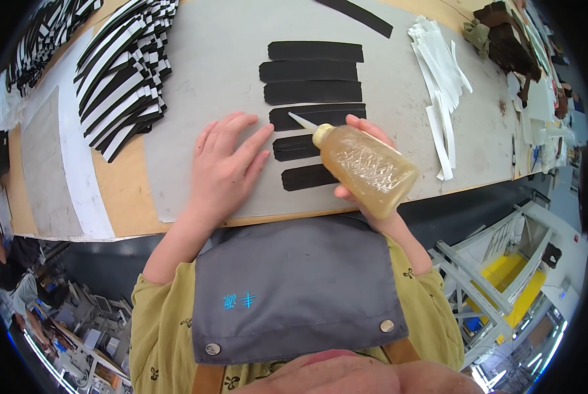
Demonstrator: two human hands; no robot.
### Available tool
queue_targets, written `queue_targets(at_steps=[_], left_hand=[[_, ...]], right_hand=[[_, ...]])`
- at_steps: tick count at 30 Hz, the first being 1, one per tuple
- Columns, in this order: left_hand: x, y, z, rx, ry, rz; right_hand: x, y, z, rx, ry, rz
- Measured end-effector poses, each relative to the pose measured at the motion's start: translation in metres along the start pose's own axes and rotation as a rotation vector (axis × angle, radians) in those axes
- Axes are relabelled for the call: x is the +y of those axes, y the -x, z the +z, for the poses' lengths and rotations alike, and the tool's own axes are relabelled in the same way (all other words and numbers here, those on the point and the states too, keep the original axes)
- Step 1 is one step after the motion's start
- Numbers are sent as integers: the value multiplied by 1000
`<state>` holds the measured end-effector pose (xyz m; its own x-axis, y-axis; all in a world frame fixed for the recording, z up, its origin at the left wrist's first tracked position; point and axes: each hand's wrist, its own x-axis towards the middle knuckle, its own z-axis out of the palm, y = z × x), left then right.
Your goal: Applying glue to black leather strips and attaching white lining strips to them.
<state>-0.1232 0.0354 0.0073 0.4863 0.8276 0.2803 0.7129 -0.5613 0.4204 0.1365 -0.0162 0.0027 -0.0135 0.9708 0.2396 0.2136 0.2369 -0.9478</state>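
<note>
Several black strips (pixel 312 92) lie in a column, one below another, on a grey sheet (pixel 195 39) that covers the table. My right hand (pixel 371 133) is closed around a squeeze bottle (pixel 366 163) of amber liquid, wrapped in clear film. The bottle is tilted, and its pale pointed nozzle (pixel 300 121) is over the left part of one black strip (pixel 346 113); whether the tip touches cannot be made out. The bottle hides the right ends of the two nearest strips. Flat on the sheet, fingers spread, my left hand (pixel 227 157) holds nothing; its index fingertip is by that strip's left end.
A fanned pile of black-and-white strips (pixel 123 79) lies at the left, with another pile (pixel 44 46) farther back. White strips (pixel 438 85) are heaped at the right. One loose black strip (pixel 359 16) lies at the back. Dark brown material (pixel 507 39) sits at the far right.
</note>
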Motion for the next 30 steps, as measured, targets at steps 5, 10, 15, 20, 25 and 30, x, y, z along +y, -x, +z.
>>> queue_targets(at_steps=[5,10,15,20,25,30], left_hand=[[-2,3,0,-11,-5,-9],[-2,2,1,-16,-8,-11],[0,0,1,-21,2,-20],[0,1,-2,-21,23,-14],[1,0,1,-16,10,-1],[2,-1,0,-17,-10,-6]], right_hand=[[-4,-10,14,-87,-26,-52],[-10,-12,9,-112,-9,-24],[2,7,-22,31,39,-58],[-15,23,-44,431,-265,309],[-16,24,-57,454,-165,306],[-15,23,-53,446,-172,325]])
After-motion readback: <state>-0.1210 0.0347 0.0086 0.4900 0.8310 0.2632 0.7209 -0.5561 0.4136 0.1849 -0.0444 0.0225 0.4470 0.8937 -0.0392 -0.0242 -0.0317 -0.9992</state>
